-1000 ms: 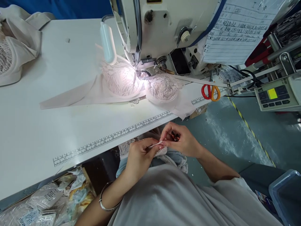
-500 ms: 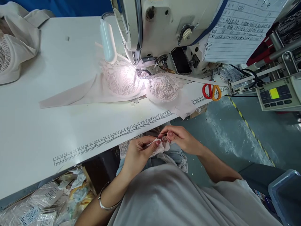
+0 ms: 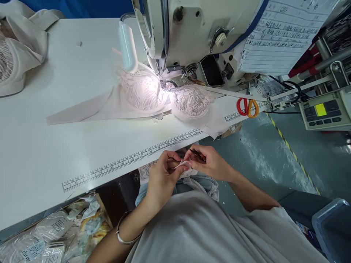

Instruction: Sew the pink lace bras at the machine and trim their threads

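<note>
Over my lap, just off the table's front edge, my left hand (image 3: pixel 163 177) pinches the edge of a pale pink lace garment (image 3: pixel 186 172) between thumb and fingers. My right hand (image 3: pixel 212 160) meets it from the other side, its fingertips closed on the same edge. Tucked in that hand is a small dark tool (image 3: pixel 197 154) with a thin tip; its kind is mostly hidden by the fingers. Up on the table, a pale pink lace bra (image 3: pixel 190 102) lies spread under the needle of the sewing machine (image 3: pixel 203 29), lit by its lamp, with neither hand on it.
A ruler strip (image 3: pixel 131 159) runs along the white table's front edge. Scissors (image 3: pixel 247 107) with red and orange handles lie at the right, near a control box (image 3: pixel 325 109). More pale garments (image 3: pixel 30 47) are heaped at the far left. Below, an open box holds plastic packets (image 3: pixel 52 226).
My right fingertips have closed in on the fabric edge beside my left thumb, and the dark tool now shows more within that hand. The left fingers have bent more. The bra under the machine stays put.
</note>
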The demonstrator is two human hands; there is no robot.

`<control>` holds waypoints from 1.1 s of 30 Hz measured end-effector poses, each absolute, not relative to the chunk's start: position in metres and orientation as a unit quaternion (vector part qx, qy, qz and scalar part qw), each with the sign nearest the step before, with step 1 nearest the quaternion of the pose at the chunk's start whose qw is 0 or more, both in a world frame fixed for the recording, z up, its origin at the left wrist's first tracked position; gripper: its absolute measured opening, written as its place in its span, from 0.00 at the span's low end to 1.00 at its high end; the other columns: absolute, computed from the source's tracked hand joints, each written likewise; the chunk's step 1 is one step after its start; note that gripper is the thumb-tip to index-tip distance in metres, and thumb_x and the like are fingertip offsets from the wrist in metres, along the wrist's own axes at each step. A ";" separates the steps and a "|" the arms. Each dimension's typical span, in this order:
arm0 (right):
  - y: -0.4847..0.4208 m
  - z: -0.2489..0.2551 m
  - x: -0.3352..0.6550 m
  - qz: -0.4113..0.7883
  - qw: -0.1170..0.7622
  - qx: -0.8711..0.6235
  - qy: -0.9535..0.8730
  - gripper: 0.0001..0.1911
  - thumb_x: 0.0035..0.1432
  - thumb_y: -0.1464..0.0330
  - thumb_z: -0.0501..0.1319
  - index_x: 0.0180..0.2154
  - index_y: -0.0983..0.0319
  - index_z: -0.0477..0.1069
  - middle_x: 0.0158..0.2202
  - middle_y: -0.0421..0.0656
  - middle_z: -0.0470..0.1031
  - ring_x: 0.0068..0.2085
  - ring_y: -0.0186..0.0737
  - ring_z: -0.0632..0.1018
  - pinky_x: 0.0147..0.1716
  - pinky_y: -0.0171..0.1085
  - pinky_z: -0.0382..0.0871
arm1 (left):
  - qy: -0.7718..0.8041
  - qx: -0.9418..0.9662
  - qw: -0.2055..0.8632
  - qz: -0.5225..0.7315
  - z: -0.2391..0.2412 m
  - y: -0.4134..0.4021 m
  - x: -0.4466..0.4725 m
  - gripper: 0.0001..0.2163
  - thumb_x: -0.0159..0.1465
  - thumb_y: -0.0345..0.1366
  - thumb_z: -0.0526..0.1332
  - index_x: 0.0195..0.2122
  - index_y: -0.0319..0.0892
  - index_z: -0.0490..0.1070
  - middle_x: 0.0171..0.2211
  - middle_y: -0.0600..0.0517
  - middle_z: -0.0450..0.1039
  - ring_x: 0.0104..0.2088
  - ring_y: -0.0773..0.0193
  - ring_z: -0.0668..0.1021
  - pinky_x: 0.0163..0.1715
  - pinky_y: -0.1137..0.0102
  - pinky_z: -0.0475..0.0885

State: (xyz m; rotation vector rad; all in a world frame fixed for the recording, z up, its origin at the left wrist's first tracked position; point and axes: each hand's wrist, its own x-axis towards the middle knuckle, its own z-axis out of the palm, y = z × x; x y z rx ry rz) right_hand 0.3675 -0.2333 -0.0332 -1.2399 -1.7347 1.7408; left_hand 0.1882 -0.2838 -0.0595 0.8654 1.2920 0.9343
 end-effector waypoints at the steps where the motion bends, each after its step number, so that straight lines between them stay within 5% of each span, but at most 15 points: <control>1: -0.232 -0.033 0.368 0.625 0.192 -0.441 -0.615 0.11 0.63 0.61 0.63 0.36 0.63 0.72 0.24 0.33 0.59 0.25 0.29 0.59 0.24 0.32 0.54 | 0.564 0.385 0.610 0.402 -0.060 -0.284 0.188 0.14 0.57 0.41 0.69 0.36 0.44 0.65 0.23 0.56 0.78 0.26 0.67 0.79 0.25 0.77 0.67; 12: -0.226 -0.037 0.369 0.673 0.163 -0.424 -0.584 0.13 0.61 0.60 0.64 0.39 0.64 0.72 0.27 0.35 0.61 0.28 0.30 0.61 0.27 0.32 0.57 | 0.567 0.435 0.587 0.381 -0.060 -0.285 0.185 0.13 0.59 0.41 0.67 0.37 0.46 0.63 0.27 0.55 0.82 0.28 0.63 0.82 0.28 0.74 0.71; 20: -0.225 -0.034 0.367 0.664 0.171 -0.448 -0.574 0.13 0.56 0.59 0.67 0.32 0.64 0.72 0.24 0.34 0.60 0.27 0.30 0.60 0.26 0.33 0.56 | 0.551 0.419 0.616 0.376 -0.061 -0.284 0.186 0.12 0.59 0.40 0.67 0.37 0.46 0.64 0.27 0.54 0.81 0.28 0.63 0.81 0.28 0.73 0.70; 29: -0.229 -0.030 0.366 0.602 0.190 -0.473 -0.614 0.11 0.56 0.63 0.67 0.28 0.62 0.71 0.20 0.32 0.58 0.23 0.28 0.58 0.22 0.32 0.53 | 0.549 0.465 0.567 0.401 -0.065 -0.281 0.186 0.05 0.58 0.38 0.69 0.29 0.42 0.81 0.27 0.52 0.80 0.28 0.66 0.78 0.29 0.74 0.70; 33: -0.230 -0.035 0.370 0.591 0.196 -0.475 -0.621 0.17 0.59 0.55 0.67 0.31 0.62 0.72 0.20 0.32 0.56 0.23 0.29 0.59 0.23 0.32 0.53 | 0.558 0.448 0.558 0.419 -0.061 -0.280 0.186 0.05 0.58 0.36 0.68 0.30 0.42 0.83 0.26 0.51 0.79 0.27 0.66 0.77 0.27 0.75 0.68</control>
